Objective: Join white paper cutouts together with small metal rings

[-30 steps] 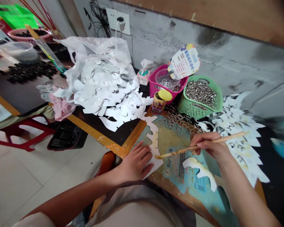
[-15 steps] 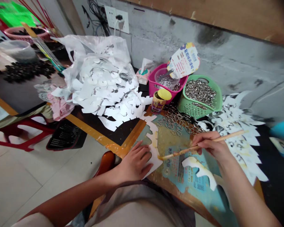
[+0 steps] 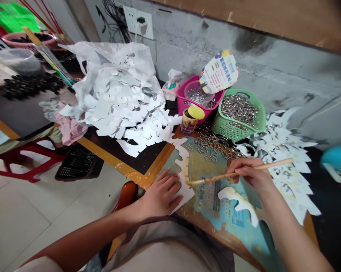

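My left hand [image 3: 165, 192] lies with fingers stretched over a white cut-out piece [image 3: 184, 189], pressing it to the blue-green work surface. A thin wooden brush [image 3: 221, 176] is pinched in my right hand [image 3: 250, 173]. Its yellowish tip touches the right edge of the cut-out, where a yellowish smear shows. Below the brush lies a second white cut-out [image 3: 240, 204] with a scalloped edge and yellowish marks. Beyond my hands stands a small open jar [image 3: 187, 125] with a yellow lid [image 3: 196, 112] tilted at its rim. Metal rings [image 3: 213, 145] lie loose beside the jar.
A heap of white cut-outs [image 3: 125, 102] spills from a plastic bag at the left. Against the wall stand a pink basket [image 3: 184, 101] and a green basket [image 3: 224, 126] of metal pieces. Layered cut-outs [image 3: 289, 170] lie at the right. A red stool [image 3: 25, 160] is at the left.
The brush tip has moved slightly up and left along the cut-out's edge, and the brush lies a little flatter. My left hand stays in place.
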Demonstrator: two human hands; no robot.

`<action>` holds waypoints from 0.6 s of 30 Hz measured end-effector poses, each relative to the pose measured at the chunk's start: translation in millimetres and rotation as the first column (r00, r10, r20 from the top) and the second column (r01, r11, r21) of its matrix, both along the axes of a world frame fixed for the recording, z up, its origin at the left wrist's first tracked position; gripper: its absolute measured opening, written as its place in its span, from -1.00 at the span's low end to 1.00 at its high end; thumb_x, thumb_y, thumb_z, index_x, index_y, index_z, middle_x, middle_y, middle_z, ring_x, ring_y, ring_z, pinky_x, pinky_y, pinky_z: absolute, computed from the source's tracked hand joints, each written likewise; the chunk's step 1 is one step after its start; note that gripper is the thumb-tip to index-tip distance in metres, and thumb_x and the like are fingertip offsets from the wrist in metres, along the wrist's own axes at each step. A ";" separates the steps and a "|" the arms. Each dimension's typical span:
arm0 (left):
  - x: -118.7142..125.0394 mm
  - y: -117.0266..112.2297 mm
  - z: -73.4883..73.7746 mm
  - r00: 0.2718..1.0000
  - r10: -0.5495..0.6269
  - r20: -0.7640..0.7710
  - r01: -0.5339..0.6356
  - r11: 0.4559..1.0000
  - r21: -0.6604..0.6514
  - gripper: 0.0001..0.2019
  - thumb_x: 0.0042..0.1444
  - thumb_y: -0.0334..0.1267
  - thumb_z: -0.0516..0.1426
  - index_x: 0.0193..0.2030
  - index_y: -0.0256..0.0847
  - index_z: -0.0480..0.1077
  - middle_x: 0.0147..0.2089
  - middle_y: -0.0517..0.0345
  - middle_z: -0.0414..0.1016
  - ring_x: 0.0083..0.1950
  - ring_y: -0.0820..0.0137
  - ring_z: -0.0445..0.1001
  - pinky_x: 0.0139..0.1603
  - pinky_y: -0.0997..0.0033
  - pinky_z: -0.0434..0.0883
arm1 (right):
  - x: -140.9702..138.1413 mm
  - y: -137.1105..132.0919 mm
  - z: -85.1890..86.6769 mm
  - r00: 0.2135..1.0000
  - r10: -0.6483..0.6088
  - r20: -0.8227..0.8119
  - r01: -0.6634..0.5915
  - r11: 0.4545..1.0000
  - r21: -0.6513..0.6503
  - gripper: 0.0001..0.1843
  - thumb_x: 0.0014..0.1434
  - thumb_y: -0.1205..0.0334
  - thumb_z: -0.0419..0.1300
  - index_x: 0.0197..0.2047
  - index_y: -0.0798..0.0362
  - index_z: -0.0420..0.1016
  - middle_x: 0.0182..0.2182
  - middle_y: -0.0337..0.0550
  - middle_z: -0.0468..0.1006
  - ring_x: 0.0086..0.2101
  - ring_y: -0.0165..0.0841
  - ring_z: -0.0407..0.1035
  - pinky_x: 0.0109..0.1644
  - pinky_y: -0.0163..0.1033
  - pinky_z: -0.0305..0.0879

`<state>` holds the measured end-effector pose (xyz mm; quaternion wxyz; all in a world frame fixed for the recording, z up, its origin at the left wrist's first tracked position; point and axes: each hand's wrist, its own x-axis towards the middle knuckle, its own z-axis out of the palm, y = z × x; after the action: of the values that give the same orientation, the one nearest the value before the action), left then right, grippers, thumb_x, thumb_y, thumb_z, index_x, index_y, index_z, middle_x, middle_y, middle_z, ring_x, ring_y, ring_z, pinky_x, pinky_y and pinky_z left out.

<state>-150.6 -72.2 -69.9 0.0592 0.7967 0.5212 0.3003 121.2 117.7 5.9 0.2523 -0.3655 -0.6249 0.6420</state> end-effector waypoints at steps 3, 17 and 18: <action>0.3 -0.1 1.8 1.000 0.003 0.009 -0.003 1.000 -0.005 -0.83 0.22 -0.27 0.15 -0.06 -0.21 0.39 0.00 -0.08 0.52 0.17 0.14 0.47 0.39 -0.10 0.24 | 0.6 1.1 -1.5 0.996 -0.082 0.019 0.082 0.996 0.038 -0.88 -0.06 0.24 0.34 -0.43 0.09 0.68 -0.57 -0.12 0.60 -0.60 -0.33 0.45 -0.56 -0.30 0.38; 0.6 0.2 4.4 1.000 0.006 0.011 -0.007 1.000 0.012 -0.85 0.22 -0.28 0.14 -0.08 -0.22 0.40 -0.01 -0.08 0.52 0.15 0.14 0.48 0.38 -0.10 0.26 | -0.1 -0.6 -2.1 0.999 -0.037 -0.003 0.037 0.999 0.018 -0.86 -0.06 0.21 0.33 -0.45 0.10 0.67 -0.59 -0.10 0.59 -0.61 -0.30 0.43 -0.57 -0.26 0.36; 0.7 0.2 4.3 1.000 0.007 0.013 -0.007 1.000 0.011 -0.85 0.22 -0.28 0.15 -0.08 -0.22 0.40 -0.01 -0.08 0.52 0.15 0.14 0.48 0.38 -0.10 0.26 | -0.7 -1.2 -2.7 0.999 -0.033 0.006 0.033 0.999 0.018 -0.86 -0.06 0.21 0.33 -0.44 0.10 0.67 -0.59 -0.11 0.59 -0.61 -0.30 0.43 -0.56 -0.26 0.37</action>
<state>-149.9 -72.0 -65.6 0.0571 0.7932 0.5221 0.3082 120.6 116.5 3.2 0.2642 -0.3756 -0.6251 0.6311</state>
